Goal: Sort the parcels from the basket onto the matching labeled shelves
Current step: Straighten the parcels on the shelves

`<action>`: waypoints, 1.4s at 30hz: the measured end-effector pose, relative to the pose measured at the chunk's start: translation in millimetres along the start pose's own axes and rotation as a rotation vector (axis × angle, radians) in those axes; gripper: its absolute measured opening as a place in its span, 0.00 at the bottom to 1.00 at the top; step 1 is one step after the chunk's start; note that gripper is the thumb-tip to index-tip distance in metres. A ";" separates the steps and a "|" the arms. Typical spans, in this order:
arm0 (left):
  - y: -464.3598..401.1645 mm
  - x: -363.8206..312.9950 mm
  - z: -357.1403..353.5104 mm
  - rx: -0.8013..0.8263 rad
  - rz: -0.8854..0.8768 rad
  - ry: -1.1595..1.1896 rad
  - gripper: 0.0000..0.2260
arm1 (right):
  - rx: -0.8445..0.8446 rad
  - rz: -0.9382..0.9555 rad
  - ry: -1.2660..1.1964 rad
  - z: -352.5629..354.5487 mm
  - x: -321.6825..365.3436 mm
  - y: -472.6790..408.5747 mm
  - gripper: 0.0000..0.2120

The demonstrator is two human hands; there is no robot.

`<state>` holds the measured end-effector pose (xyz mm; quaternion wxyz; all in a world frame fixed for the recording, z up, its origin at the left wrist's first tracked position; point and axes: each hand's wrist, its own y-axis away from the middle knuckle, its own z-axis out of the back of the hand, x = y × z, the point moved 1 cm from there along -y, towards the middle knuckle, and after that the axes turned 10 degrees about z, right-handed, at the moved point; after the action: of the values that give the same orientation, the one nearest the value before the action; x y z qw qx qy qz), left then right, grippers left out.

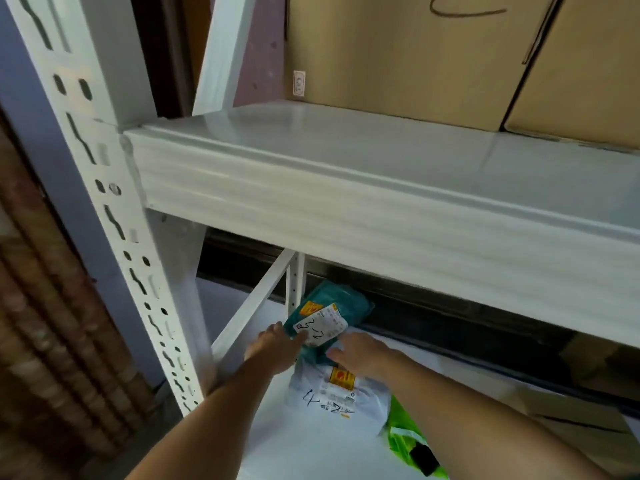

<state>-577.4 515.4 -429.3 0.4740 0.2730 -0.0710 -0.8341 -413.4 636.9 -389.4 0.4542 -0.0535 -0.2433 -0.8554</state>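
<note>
A teal parcel [337, 303] with a white label marked in black pen lies on the lower white shelf [284, 445], near the rear upright. My left hand [277, 348] holds its near left edge, thumb by the label. My right hand [360, 351] rests on its near right corner, fingers curled over the edge. A white parcel [332, 400] with a yellow sticker and pen writing lies just in front, partly under both hands. A bright green parcel [405, 441] with a black patch sits to its right, partly behind my right forearm.
The upper white shelf [381, 188] juts out overhead, with brown cardboard boxes [398, 60] on it. A perforated white upright [114, 216] stands at the left. A diagonal white brace [256, 299] runs beside my left hand. Brick wall lies far left.
</note>
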 end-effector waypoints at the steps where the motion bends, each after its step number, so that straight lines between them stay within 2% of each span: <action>1: -6.5 -1.3 -3.1 -0.013 0.021 -0.009 0.35 | -0.028 -0.010 -0.049 -4.5 -1.8 -10.0 0.27; 4: -22.3 -4.0 -16.4 -0.036 0.069 0.003 0.31 | -0.087 -0.090 -0.211 -17.6 -8.5 -42.0 0.28; 9: -52.0 4.5 -36.1 0.022 0.148 0.135 0.34 | -0.073 -0.175 -0.305 -28.9 -10.9 -68.4 0.27; 12: -66.9 3.8 -43.4 0.049 0.147 0.124 0.35 | -0.142 -0.230 -0.498 -37.9 -13.0 -85.1 0.27; 17: -75.6 -3.0 -45.1 0.084 0.108 0.109 0.28 | -0.158 -0.169 -0.656 -62.5 -19.2 -120.6 0.35; 23: -66.5 -12.2 -42.0 0.119 0.046 0.291 0.23 | -0.230 -0.179 -0.666 -44.8 6.6 -99.5 0.24; 27: -57.5 -24.9 -33.0 0.115 -0.006 0.327 0.19 | -0.313 -0.201 -0.713 -39.0 4.5 -100.3 0.23; 31: -51.3 -38.0 -14.7 0.069 -0.034 0.420 0.16 | -0.378 -0.120 -0.742 -22.0 9.2 -93.3 0.18; 38: -16.5 -71.9 1.8 0.024 -0.126 0.533 0.13 | -0.561 -0.049 -0.829 10.3 0.6 -53.3 0.22; 42: 21.9 -84.7 20.7 -0.026 -0.114 0.577 0.14 | -0.587 -0.100 -0.892 25.2 0.0 -16.8 0.15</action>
<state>-537.7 570.9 -370.8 0.4305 0.4965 0.0928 -0.7480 -430.1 656.5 -373.4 0.2312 -0.5250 -0.1654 -0.8022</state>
